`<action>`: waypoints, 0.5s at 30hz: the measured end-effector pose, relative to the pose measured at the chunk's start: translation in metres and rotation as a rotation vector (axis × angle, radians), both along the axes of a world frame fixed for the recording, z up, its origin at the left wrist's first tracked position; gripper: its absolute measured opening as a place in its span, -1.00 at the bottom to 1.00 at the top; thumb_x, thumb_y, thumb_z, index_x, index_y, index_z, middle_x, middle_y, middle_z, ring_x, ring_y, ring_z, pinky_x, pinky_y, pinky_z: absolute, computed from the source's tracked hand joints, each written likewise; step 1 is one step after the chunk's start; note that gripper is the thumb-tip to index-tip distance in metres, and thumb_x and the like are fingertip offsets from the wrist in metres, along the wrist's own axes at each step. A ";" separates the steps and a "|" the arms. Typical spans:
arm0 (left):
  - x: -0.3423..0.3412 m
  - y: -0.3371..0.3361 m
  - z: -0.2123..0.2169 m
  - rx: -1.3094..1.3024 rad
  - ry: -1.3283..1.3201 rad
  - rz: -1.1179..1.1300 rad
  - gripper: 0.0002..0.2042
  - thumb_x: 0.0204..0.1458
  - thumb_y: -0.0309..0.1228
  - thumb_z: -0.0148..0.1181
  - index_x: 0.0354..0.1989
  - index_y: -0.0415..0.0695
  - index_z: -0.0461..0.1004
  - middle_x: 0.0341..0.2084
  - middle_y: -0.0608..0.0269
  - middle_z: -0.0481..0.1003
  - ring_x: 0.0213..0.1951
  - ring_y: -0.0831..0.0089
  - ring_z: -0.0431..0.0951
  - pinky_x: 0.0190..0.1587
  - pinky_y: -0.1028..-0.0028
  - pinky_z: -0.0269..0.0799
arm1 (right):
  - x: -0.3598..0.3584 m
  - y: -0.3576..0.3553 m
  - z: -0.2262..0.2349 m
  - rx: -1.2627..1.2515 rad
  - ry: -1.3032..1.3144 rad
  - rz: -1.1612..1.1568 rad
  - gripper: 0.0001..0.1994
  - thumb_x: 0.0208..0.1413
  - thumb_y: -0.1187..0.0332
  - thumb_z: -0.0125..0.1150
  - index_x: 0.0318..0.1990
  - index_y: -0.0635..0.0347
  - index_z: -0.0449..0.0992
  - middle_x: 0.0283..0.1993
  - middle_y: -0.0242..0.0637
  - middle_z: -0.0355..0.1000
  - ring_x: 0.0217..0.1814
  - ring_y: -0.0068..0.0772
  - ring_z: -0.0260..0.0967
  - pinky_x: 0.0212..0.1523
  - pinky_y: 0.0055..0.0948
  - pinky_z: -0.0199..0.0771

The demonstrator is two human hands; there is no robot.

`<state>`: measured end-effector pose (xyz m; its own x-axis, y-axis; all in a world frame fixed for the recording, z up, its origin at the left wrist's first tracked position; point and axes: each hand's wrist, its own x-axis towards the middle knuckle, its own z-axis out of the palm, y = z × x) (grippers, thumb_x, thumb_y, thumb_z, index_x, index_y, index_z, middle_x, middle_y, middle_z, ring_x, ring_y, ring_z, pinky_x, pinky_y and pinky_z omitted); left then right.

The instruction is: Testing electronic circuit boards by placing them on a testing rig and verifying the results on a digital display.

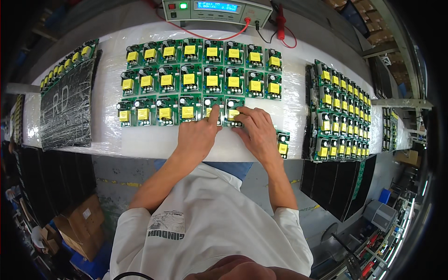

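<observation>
Left hand (196, 137): index finger out, pressing a board (212, 110) in the near row, gripping nothing. Right hand (257, 131): fingers spread flat on the next board (233, 112), right of it. Risk: a sideways push shoves neighbours out of line.

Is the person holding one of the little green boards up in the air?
No, both hands, left hand and right hand, press on circuit boards lying flat on the table.
</observation>
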<state>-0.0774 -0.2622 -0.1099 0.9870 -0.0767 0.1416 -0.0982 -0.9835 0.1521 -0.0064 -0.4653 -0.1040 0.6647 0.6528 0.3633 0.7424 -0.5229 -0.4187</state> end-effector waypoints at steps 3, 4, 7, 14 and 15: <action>0.000 -0.002 0.002 0.003 0.019 0.011 -0.36 0.18 -0.21 0.36 0.40 -0.15 0.33 -0.67 0.36 0.54 -0.73 0.42 0.49 -0.63 0.43 0.28 | -0.001 0.000 0.003 -0.020 -0.021 -0.004 -0.64 0.00 0.43 0.49 -0.01 0.09 0.56 0.22 -0.39 0.50 0.13 -0.23 0.45 0.30 -0.22 0.39; -0.001 -0.003 0.002 0.004 0.026 0.014 -0.36 0.18 -0.21 0.36 0.41 -0.14 0.33 -0.67 0.37 0.54 -0.73 0.42 0.49 -0.64 0.43 0.28 | -0.002 0.000 0.004 -0.027 -0.027 -0.007 -0.63 0.00 0.43 0.49 -0.01 0.09 0.56 0.23 -0.39 0.50 0.13 -0.23 0.45 0.30 -0.22 0.39; -0.002 -0.007 0.013 -0.014 0.039 0.015 -0.37 0.19 -0.22 0.35 0.42 -0.12 0.34 -0.66 0.37 0.55 -0.74 0.43 0.47 -0.64 0.44 0.27 | -0.006 -0.008 0.016 -0.013 -0.036 -0.051 -0.59 -0.02 0.42 0.52 0.02 0.10 0.57 0.25 -0.38 0.51 0.14 -0.24 0.46 0.30 -0.22 0.39; -0.024 -0.047 0.030 -0.195 -0.105 -0.214 -0.42 0.21 -0.22 0.32 0.40 -0.11 0.38 -0.61 0.40 0.57 -0.72 0.48 0.48 -0.64 0.49 0.27 | -0.037 -0.080 0.058 -0.069 0.061 -0.363 -0.48 -0.12 0.43 0.59 0.08 0.13 0.60 0.27 -0.36 0.52 0.20 -0.24 0.48 0.28 -0.26 0.43; -0.025 -0.058 0.028 -0.190 -0.074 -0.261 -0.42 0.21 -0.23 0.32 0.39 -0.12 0.38 -0.62 0.40 0.57 -0.72 0.49 0.50 -0.63 0.50 0.27 | -0.042 -0.089 0.060 -0.073 0.064 -0.366 -0.48 -0.12 0.43 0.59 0.08 0.13 0.60 0.27 -0.36 0.52 0.20 -0.24 0.48 0.28 -0.26 0.43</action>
